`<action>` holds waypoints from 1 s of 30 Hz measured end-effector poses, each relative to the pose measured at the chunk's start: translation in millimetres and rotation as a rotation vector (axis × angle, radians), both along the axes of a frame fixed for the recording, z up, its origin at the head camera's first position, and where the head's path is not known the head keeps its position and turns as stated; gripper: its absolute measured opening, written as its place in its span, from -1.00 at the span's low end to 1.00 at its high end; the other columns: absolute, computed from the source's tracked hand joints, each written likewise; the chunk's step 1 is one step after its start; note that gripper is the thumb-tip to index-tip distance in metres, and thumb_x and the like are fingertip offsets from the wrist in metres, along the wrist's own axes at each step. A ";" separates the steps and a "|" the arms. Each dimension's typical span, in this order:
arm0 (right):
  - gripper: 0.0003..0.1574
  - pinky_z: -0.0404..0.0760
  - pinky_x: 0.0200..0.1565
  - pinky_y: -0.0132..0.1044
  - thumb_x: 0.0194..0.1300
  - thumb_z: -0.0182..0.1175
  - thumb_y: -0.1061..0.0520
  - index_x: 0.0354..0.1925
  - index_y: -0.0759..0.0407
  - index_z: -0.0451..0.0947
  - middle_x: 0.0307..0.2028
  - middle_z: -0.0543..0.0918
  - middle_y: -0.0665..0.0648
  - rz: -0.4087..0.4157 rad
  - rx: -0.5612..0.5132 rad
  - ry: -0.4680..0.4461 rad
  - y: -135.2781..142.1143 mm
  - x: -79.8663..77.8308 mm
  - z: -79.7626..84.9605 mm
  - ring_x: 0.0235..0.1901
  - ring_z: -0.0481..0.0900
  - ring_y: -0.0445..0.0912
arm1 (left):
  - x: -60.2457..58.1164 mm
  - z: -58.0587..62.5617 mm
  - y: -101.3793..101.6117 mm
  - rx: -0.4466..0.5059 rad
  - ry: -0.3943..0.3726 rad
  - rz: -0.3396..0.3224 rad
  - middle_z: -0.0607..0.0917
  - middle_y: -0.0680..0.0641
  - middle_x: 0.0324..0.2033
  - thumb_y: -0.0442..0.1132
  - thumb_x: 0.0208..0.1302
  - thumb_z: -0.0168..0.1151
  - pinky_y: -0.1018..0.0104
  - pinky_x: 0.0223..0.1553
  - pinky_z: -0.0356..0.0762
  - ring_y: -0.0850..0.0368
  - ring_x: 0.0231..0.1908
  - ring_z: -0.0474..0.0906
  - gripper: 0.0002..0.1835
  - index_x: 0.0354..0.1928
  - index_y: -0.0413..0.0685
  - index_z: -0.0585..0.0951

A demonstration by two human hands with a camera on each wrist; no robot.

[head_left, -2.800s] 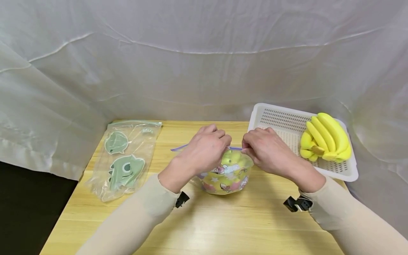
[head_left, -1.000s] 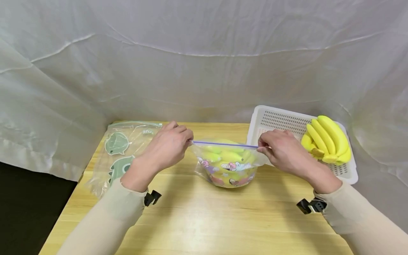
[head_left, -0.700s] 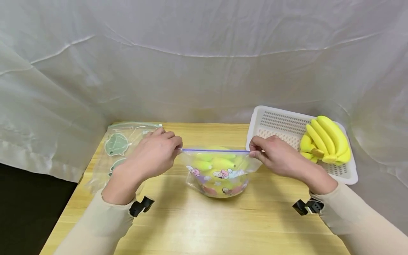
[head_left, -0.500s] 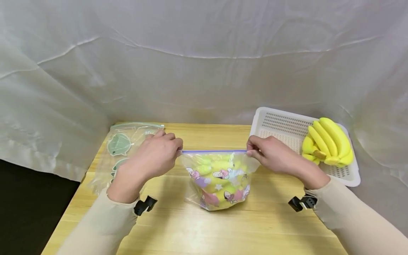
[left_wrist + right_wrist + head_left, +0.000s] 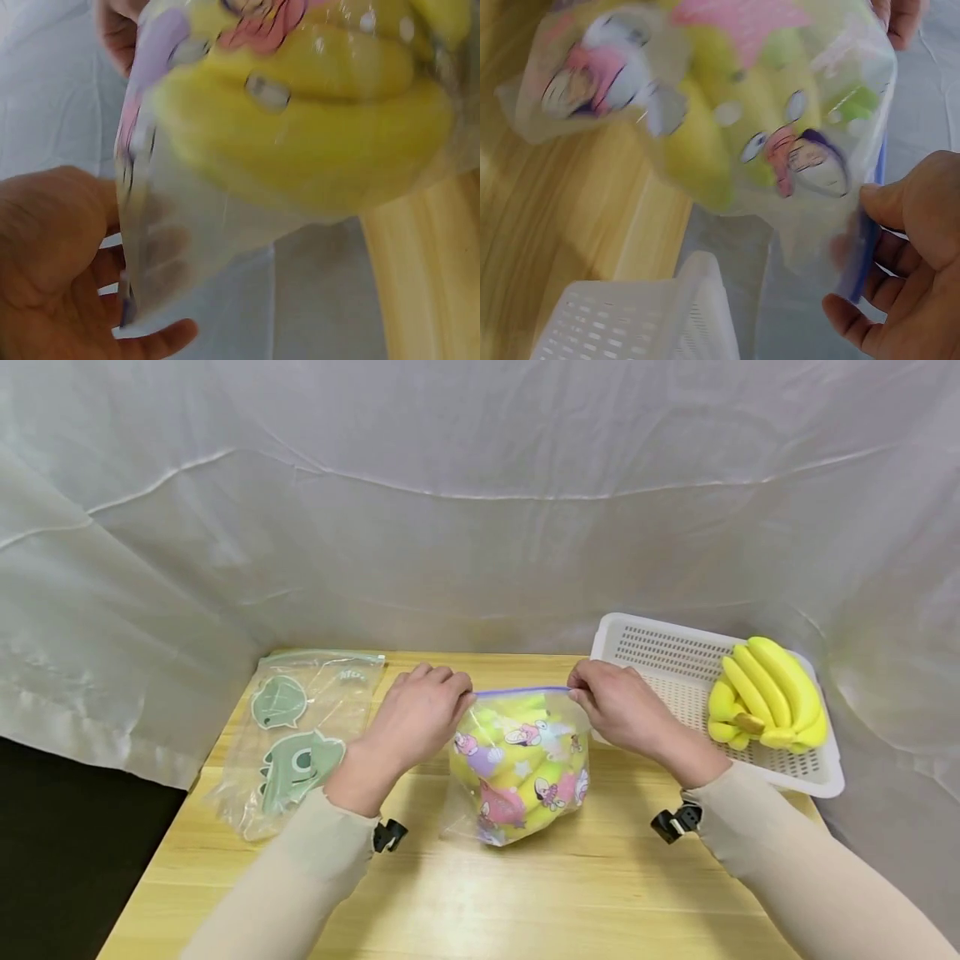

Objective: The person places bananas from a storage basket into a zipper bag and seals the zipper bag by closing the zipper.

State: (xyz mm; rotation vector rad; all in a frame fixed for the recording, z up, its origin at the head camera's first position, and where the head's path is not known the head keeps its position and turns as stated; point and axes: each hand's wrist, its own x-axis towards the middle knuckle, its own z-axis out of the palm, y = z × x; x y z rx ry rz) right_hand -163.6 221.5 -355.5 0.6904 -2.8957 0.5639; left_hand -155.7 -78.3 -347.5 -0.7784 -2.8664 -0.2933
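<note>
Drawn closer together since the earlier frame, your left hand [image 5: 420, 714] and right hand [image 5: 618, 702] gripped opposite top corners of the banana-filled cartoon-print bag [image 5: 521, 768] between them. A dinosaur-print bag [image 5: 300, 764] lay left of your left hand, a white basket [image 5: 667, 652] of bananas [image 5: 776, 693] near your right.

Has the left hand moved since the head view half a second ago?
Yes: the left hand moved right, away from the flat, clear plastic bag with green prints.

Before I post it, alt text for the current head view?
Left hand and right hand grip the top edge of a zip bag holding bananas. A green-printed bag lies left on the table; a white basket with more bananas sits right.
</note>
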 end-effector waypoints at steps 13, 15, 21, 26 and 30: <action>-0.77 0.67 -0.13 0.11 0.57 0.10 0.15 -0.08 0.26 0.64 -0.18 0.71 0.25 -0.202 -0.023 -0.012 -17.0 -11.1 -11.8 -0.22 0.69 0.14 | 29.5 -35.6 48.4 0.121 0.382 0.024 0.71 -0.17 0.07 0.09 0.49 0.23 -0.40 0.31 0.36 -0.21 0.17 0.55 -0.64 0.02 -0.02 0.70; -0.75 0.67 -0.11 0.12 0.57 0.07 0.15 -0.06 0.26 0.64 -0.16 0.71 0.26 -0.235 -0.035 -0.022 -18.6 -13.4 -13.4 -0.19 0.70 0.16 | 33.8 -41.1 53.6 0.047 0.356 0.042 0.68 -0.17 0.13 0.32 0.42 0.23 -0.51 0.31 0.31 -0.22 0.24 0.52 -0.42 0.12 0.00 0.66; -0.64 0.57 0.17 0.19 0.56 0.09 0.13 0.11 0.37 0.61 0.03 0.69 0.39 -0.240 -0.063 0.040 -21.5 -18.0 -17.5 0.06 0.62 0.29 | 16.8 -45.4 54.9 -0.026 0.077 0.099 0.47 -0.23 0.46 0.47 0.39 0.11 -0.52 0.43 0.15 -0.30 0.52 0.28 -0.08 0.53 -0.04 0.38; -0.49 0.45 0.36 0.23 0.54 0.18 0.03 0.23 0.38 0.57 0.20 0.65 0.43 -0.162 -0.087 0.060 -28.0 -12.5 -27.3 0.27 0.54 0.35 | -11.7 -48.2 50.7 0.053 -0.189 0.084 0.29 -0.24 0.58 0.30 0.61 -0.10 -0.35 0.56 -0.02 -0.28 0.62 0.08 -0.20 0.64 -0.03 0.18; -0.26 0.41 0.42 0.23 0.50 0.26 -0.13 0.39 0.32 0.47 0.32 0.59 0.40 -0.009 -0.082 -0.060 -38.2 -3.7 -45.6 0.35 0.52 0.33 | -28.8 -56.5 48.2 0.063 -0.248 0.111 0.25 -0.26 0.60 0.21 0.67 -0.16 -0.31 0.57 0.01 -0.29 0.61 0.09 -0.26 0.65 -0.06 0.15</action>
